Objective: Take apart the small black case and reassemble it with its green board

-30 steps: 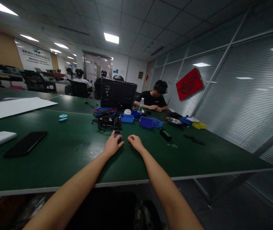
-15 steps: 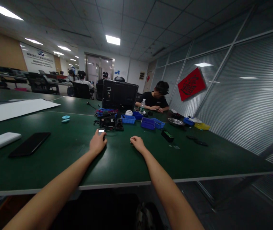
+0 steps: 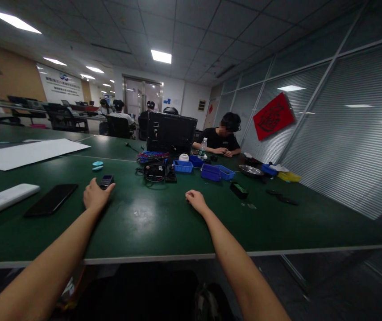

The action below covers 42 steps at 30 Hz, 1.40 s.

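My left hand (image 3: 97, 196) is closed around a small dark box-shaped device with a screen (image 3: 107, 179), low over the left part of the green table (image 3: 140, 240). A black smartphone (image 3: 51, 200) lies just left of that hand, and a light-blue two-part object (image 3: 97, 166) sits beyond it. My right hand (image 3: 196, 201) rests on the table in a loose fist, with nothing visible in its curled fingers. Nearest to it are blue plastic trays (image 3: 210, 172) farther back and a black box with a green top (image 3: 239, 190) to its right.
A white elongated device (image 3: 6, 199) and a white sheet (image 3: 33, 151) lie left. A black monitor (image 3: 171, 132), cables with a black adapter (image 3: 155, 170) and a water bottle (image 3: 203, 148) stand farther back. A metal bowl (image 3: 251, 170) is right. Across the table sits a person (image 3: 217, 139).
My left hand has moved left with the small device, from near the adapter to near the smartphone. The device's screen looked bright before and is dark now. My right hand stays in place.
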Motion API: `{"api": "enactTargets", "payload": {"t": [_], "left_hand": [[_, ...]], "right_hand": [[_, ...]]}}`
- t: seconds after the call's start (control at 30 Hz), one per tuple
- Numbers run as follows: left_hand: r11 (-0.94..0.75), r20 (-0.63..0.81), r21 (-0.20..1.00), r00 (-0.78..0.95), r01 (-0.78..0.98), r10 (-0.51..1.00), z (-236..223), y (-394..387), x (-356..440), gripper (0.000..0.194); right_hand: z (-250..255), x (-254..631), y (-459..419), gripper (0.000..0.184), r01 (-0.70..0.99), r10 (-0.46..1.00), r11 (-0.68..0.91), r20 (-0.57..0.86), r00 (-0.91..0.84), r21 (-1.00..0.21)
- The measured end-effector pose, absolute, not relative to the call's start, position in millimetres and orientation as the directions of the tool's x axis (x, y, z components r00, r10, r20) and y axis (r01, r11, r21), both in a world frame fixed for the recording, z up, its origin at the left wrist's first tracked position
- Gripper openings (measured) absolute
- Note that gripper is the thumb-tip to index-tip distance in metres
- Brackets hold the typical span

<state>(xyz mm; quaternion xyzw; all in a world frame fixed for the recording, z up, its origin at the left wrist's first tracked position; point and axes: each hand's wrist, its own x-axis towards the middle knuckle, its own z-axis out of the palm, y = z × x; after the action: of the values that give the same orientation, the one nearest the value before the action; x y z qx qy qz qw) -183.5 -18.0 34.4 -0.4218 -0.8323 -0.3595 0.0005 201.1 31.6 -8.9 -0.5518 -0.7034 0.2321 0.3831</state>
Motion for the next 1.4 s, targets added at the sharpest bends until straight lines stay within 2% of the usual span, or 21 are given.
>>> {"api": "enactTargets", "payload": {"t": [0.23,0.47,0.8,1.0,1.4], "left_hand": [[0.410,0.274,0.610,-0.666,0.678,0.694,21.2,-5.6,-195.5,0.078],[0.430,0.261,0.603,-0.676,0.672,0.690,21.4,-5.9,-196.1,0.062],[0.432,0.256,0.598,-0.672,0.675,0.695,25.7,-8.1,-193.8,0.061],[0.443,0.262,0.606,-0.692,0.661,0.673,27.6,-7.9,-190.9,0.069],[0.452,0.243,0.591,-0.682,0.668,0.689,27.3,-8.3,-190.7,0.062]], "right_hand": [[-5.2,199.8,27.7,0.017,0.598,0.955,0.281,0.278,-0.099,-0.751],[-2.3,198.4,24.6,0.017,0.582,0.962,0.262,0.258,-0.092,-0.770],[-4.1,198.5,26.5,0.017,0.592,0.959,0.269,0.267,-0.092,-0.760],[-5.6,198.5,30.5,0.016,0.590,0.962,0.253,0.264,-0.069,-0.767],[-5.0,199.8,28.2,0.018,0.572,0.957,0.274,0.280,-0.081,-0.773]]}}
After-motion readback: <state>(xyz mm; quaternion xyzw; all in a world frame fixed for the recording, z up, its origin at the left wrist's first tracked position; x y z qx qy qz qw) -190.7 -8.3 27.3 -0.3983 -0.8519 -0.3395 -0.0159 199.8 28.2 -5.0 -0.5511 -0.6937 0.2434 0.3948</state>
